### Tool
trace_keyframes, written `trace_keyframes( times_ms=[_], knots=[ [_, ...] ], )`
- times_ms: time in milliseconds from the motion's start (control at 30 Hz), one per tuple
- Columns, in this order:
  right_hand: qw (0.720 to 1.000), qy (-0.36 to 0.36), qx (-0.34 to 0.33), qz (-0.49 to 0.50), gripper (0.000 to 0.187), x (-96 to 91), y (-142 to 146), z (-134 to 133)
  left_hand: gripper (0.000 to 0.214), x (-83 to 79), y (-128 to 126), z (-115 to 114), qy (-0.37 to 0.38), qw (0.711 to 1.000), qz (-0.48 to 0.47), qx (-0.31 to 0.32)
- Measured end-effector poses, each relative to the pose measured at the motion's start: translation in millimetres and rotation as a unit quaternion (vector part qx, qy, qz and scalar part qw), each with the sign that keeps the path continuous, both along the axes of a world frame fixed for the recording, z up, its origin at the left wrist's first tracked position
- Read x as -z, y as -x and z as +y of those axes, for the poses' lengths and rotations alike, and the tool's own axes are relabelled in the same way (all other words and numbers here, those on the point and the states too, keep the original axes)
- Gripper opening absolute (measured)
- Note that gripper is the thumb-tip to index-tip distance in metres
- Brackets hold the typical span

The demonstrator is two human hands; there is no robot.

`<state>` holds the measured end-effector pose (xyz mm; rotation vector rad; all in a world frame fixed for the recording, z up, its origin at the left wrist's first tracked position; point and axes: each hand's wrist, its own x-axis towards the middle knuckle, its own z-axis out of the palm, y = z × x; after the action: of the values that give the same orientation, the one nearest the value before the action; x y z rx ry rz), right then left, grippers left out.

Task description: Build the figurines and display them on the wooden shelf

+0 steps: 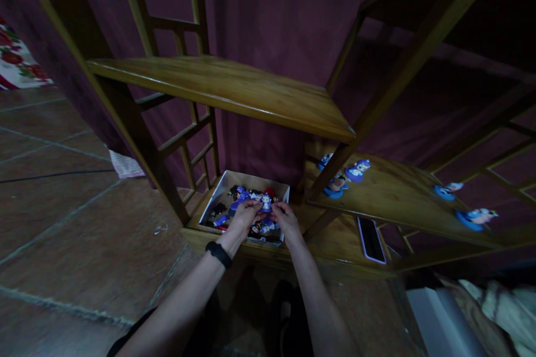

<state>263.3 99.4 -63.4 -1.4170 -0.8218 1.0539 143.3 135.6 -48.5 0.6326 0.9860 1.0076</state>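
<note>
A white box [220, 190] full of small blue and red toy figures stands on the bottom shelf of a wooden rack. Both my hands reach into it. My left hand [245, 215], with a black band on the wrist, and my right hand [285, 217] have their fingers curled together on one small blue and white figure [265, 202] over the box. The fingertips of both hands touch it from either side.
Several blue figures [355, 171] lie on the middle shelf [397, 195] to the right, with more figures [475, 216] further right. A phone [371, 239] lies on the bottom shelf beside the box. An upper wooden shelf [234, 89] overhangs the box. Tiled floor lies to the left.
</note>
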Motion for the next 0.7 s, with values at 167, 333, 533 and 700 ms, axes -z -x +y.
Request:
trace_keyframes(
  times_ms=[167, 333, 533, 700],
  knots=[
    [0.999, -0.011, -0.021, -0.033, 0.020, -1.7, -0.7, 0.2, 0.008, -8.0, 0.2, -3.2, 0.000, 0.999, -0.015, 0.030],
    [0.996, -0.026, -0.046, -0.071, 0.021, -1.9, -1.8, 0.2, 0.010, -12.4, 1.6, -4.7, 0.011, 0.999, -0.030, 0.041],
    [0.997, -0.036, -0.051, -0.053, 0.021, -3.1, -2.3, 0.4, 0.008, -6.5, 4.7, 0.6, 0.051, 0.996, -0.061, 0.046],
    [0.997, -0.037, -0.043, -0.045, 0.023, -2.8, -2.5, 0.8, 0.010, -1.2, 5.0, 2.4, 0.063, 0.992, -0.087, 0.059]
  ],
)
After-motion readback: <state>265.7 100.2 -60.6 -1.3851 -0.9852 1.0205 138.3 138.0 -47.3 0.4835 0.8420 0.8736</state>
